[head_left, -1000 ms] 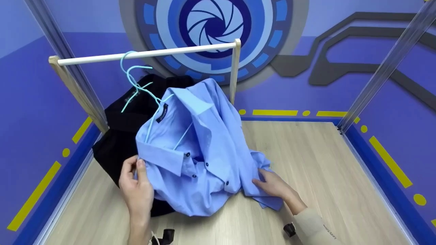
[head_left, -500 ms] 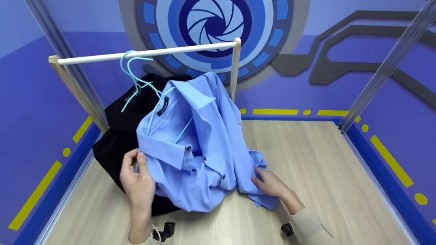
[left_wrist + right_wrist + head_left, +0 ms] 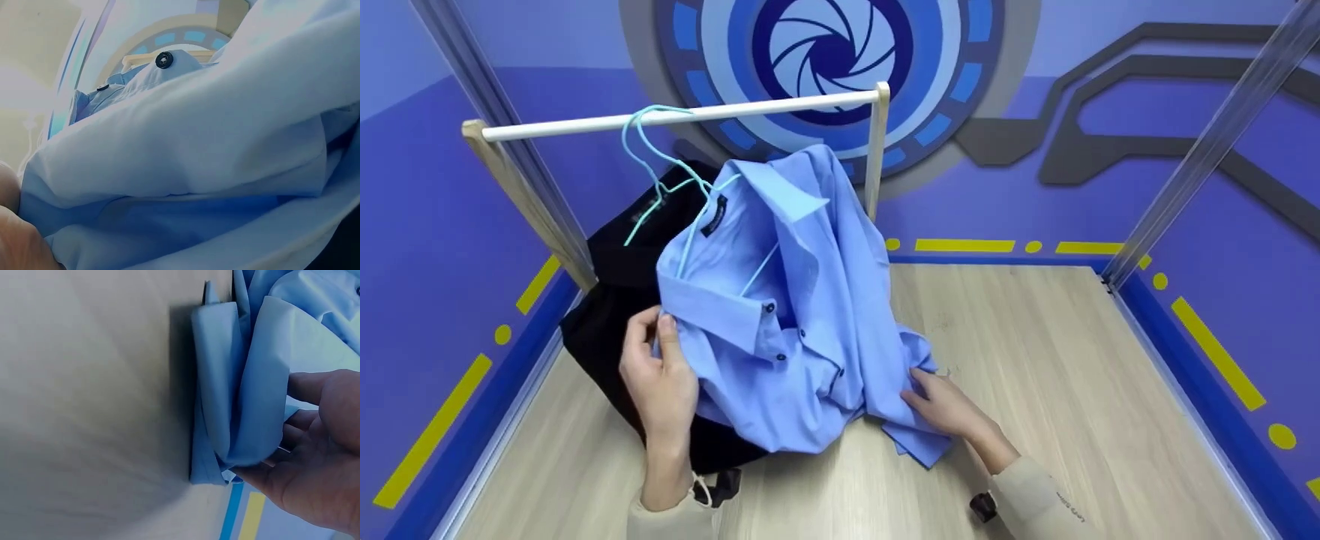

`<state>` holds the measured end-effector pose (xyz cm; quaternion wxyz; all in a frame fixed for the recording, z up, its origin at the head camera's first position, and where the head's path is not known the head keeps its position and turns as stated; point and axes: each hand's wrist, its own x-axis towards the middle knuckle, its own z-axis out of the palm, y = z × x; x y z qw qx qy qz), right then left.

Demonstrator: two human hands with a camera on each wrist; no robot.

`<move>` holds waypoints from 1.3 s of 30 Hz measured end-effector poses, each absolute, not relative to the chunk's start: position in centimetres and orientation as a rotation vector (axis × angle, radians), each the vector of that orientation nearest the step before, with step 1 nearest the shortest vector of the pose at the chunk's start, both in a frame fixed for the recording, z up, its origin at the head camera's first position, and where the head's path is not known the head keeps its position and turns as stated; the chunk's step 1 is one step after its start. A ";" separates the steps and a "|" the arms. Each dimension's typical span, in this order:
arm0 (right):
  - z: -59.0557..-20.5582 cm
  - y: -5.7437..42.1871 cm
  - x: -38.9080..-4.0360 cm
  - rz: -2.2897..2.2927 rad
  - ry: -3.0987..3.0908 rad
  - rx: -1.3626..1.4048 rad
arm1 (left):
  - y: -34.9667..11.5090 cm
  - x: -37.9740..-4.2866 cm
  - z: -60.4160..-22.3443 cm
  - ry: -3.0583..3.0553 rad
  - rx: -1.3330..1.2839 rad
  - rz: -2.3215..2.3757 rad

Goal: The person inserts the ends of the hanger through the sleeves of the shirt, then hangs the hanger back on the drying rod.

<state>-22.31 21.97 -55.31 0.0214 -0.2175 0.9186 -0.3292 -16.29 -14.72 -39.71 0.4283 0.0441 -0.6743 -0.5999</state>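
Note:
A light-blue button-up shirt [image 3: 847,285] with dark buttons sits on a turquoise wire hanger [image 3: 690,232], its collar open. My left hand [image 3: 660,379] grips the shirt at its near-left shoulder, thumb on top of the cloth. Over on the right, my right hand [image 3: 949,405] pinches a hanging fold of the shirt near the table; thumb and fingers [image 3: 306,388] lie about the cloth in the right wrist view. The hanger's hook overlaps the white rod [image 3: 780,106] in the head view; whether it rests on it I cannot tell. Blue cloth [image 3: 180,152] fills most of the left wrist view.
A black garment [image 3: 619,322] hangs behind the shirt from another turquoise hanger [image 3: 634,142] on the rod. Wooden posts [image 3: 526,202] hold up the rod. Patterned blue walls [image 3: 997,195] enclose the wooden tabletop [image 3: 1057,375].
Both hands have raised the shirt and shifted slightly left. The shirt's hanger hook has climbed from below the rod to the rod's level. The black garment stays in place.

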 end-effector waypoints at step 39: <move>-54.8 18.9 -22.3 -0.828 2.907 -0.768 | -16.0 -19.7 -40.0 -1.929 0.109 -1.362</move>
